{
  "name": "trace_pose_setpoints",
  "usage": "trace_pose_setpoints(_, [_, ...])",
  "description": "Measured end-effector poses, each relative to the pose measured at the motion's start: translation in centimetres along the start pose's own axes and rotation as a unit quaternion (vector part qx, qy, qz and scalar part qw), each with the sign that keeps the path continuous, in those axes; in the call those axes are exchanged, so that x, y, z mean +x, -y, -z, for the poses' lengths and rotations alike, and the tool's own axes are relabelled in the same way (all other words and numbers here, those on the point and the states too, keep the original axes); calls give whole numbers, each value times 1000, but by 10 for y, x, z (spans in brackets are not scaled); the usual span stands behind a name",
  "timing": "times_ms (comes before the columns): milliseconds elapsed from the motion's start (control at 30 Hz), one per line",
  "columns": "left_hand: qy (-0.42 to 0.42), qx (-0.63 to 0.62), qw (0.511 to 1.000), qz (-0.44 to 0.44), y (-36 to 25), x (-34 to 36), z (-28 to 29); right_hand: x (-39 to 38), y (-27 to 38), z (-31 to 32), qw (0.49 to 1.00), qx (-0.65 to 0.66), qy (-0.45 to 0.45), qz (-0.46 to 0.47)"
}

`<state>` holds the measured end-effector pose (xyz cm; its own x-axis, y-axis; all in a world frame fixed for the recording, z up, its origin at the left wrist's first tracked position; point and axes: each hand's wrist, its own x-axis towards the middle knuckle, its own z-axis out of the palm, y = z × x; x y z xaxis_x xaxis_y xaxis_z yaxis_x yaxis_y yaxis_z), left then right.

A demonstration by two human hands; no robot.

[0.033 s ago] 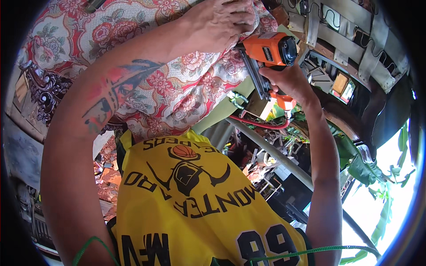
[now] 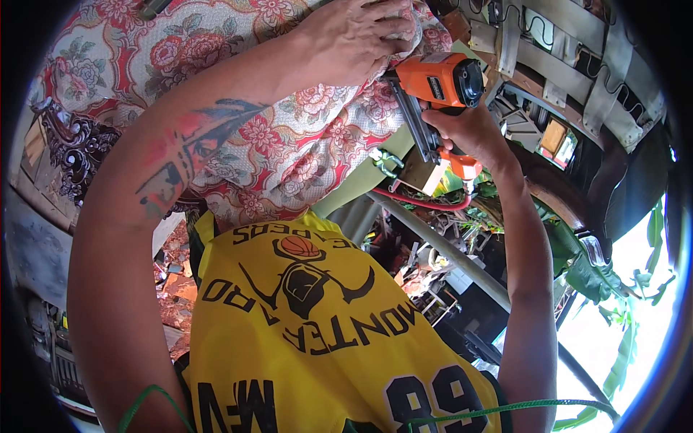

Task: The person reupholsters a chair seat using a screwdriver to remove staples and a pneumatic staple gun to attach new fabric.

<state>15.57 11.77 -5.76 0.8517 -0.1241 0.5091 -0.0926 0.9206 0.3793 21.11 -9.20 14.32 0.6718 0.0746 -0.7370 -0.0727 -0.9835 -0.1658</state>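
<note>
White upholstery fabric with red and pink roses is spread over a padded piece in front of me. My left hand reaches across it, fingers curled over the fabric at its far right edge and gripping it there. My right hand is closed around the handle of an orange and black air stapler. The stapler's nose is close beside my left hand, at the fabric's edge; whether it touches is hidden. A red air hose runs from the base of the stapler's handle.
A carved dark wooden frame is at the left. Pale webbing straps and wire springs hang on a frame at upper right. A grey pole slants below the stapler. Green leaves stand at the right. A green cord crosses near my body.
</note>
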Motion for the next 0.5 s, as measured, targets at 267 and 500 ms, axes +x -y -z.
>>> trace_pose_setpoints(267, [-22, 41, 998, 45, -9, -2, -2, -2, 7, -5, 1000, -4, 2, 14])
trace_pose_setpoints(500, [-15, 27, 998, 51, -14, -1, -3, -3, 5, -5, 998, -41, -33, 21])
